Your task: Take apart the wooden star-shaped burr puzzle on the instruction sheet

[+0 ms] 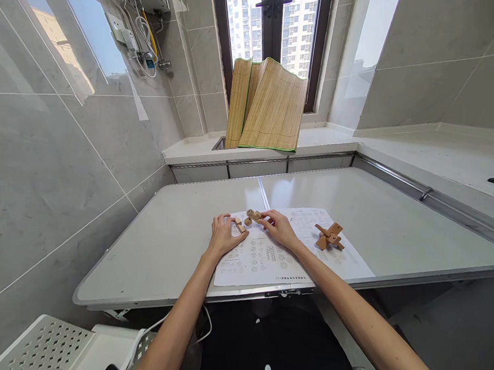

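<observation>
My left hand (223,237) rests low over a printed sheet (292,261), thumb and fingers closed around a notched light wooden puzzle piece (239,225). Across from it, my right hand (280,228) pinches another small wooden puzzle piece (254,214) at its fingertips. A small wooden block (248,222) sits between the two hands; whether it is joined to either piece, I cannot tell. To the right, an interlocked wooden burr puzzle (330,237), darker brown, stands on the sheet with its bars pointing several ways.
The white folding table (162,247) has a seam at its middle. Behind it, a bamboo mat (273,105) leans on the sill before the window. A white perforated basket (45,343) and a cable are at the lower left. A tiled wall borders the left side.
</observation>
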### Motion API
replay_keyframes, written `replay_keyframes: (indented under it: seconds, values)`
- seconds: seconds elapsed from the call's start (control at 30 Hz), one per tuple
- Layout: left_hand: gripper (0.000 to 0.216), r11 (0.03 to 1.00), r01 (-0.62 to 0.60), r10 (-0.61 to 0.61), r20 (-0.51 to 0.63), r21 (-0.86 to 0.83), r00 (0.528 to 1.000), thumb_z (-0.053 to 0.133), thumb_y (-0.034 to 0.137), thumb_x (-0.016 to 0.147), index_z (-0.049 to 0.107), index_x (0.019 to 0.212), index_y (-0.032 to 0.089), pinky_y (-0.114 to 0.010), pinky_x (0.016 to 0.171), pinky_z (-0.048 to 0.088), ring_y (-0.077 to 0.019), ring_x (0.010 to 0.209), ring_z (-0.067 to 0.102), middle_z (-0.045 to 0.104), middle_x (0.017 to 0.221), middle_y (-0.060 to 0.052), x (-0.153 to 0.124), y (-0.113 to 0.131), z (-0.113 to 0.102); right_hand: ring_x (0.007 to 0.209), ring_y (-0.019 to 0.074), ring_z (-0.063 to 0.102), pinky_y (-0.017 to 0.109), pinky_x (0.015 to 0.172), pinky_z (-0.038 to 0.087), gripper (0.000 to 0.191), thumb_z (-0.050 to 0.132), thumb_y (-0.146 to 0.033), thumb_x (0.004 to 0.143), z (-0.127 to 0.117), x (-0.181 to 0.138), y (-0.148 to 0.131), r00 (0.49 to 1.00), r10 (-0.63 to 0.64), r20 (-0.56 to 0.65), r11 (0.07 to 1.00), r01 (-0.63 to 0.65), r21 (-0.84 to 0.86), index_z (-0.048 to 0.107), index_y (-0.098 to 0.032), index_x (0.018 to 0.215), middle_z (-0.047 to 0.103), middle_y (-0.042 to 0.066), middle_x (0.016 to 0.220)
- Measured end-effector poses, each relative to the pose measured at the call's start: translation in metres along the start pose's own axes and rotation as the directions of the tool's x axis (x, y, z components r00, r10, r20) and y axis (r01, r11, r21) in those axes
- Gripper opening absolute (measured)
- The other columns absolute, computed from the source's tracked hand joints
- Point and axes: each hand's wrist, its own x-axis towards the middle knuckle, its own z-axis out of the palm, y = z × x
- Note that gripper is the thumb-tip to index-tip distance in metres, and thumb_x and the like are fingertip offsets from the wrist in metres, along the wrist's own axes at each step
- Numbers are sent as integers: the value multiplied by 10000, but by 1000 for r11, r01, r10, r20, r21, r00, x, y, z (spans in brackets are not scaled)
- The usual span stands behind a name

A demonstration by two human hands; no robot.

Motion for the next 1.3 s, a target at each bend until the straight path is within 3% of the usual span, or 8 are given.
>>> replay_keyframes:
  seconds: [0.17, 0.33, 0.43, 0.67, 1.3]
  values:
    - [486, 1000, -6, 6, 3, 22, 1000, 794, 576, 804, 688, 1114, 217, -608, 1130, 381, -398, 1367, 421, 545, 1363, -161, -1, -1, 1, 754, 166, 671, 344, 751, 543, 268, 630, -391, 965, 0, -3, -4, 1000, -21, -7, 1000, 21, -21, 771, -216, 1112, 722, 83, 1155]
    - [724, 999, -21, 21, -4, 26, 1000, 808, 649, 777, 617, 1330, 222, -643, 1165, 340, -443, 1480, 312, 388, 1555, -195, -2, 2, -2, 769, 170, 667, 344, 745, 542, 286, 623, -410, 976, 0, -4, -4, 999, -30, -10, 999, 30, -32, 764, -215, 1130, 719, 81, 1143]
    - [686, 997, -79, 80, -28, 8, 996, 768, 622, 847, 579, 1390, 248, -619, 1181, 347, -417, 1509, 290, 325, 1609, -175, -3, 8, -6, 771, 167, 664, 337, 742, 544, 287, 629, -416, 975, 1, -3, -3, 999, -39, -6, 999, 38, -31, 766, -212, 1125, 720, 79, 1132]
    - [231, 978, -208, 206, -114, -14, 972, 590, 430, 1039, 708, 1157, 270, -552, 1181, 391, -324, 1443, 387, 484, 1483, -112, -5, 23, -15, 798, 171, 684, 319, 713, 550, 310, 628, -451, 986, 3, -4, -9, 997, -65, 40, 998, 65, 6, 765, -222, 1145, 712, 72, 1118]
    - [129, 963, -268, 265, -74, -21, 961, 613, 316, 1018, 692, 1097, 251, -520, 1094, 464, -298, 1264, 541, 622, 1314, -95, -6, 28, -16, 684, 146, 675, 330, 685, 572, 349, 613, -502, 991, 2, -9, -18, 986, -65, 154, 993, 49, 106, 762, -253, 1185, 696, 68, 1140]
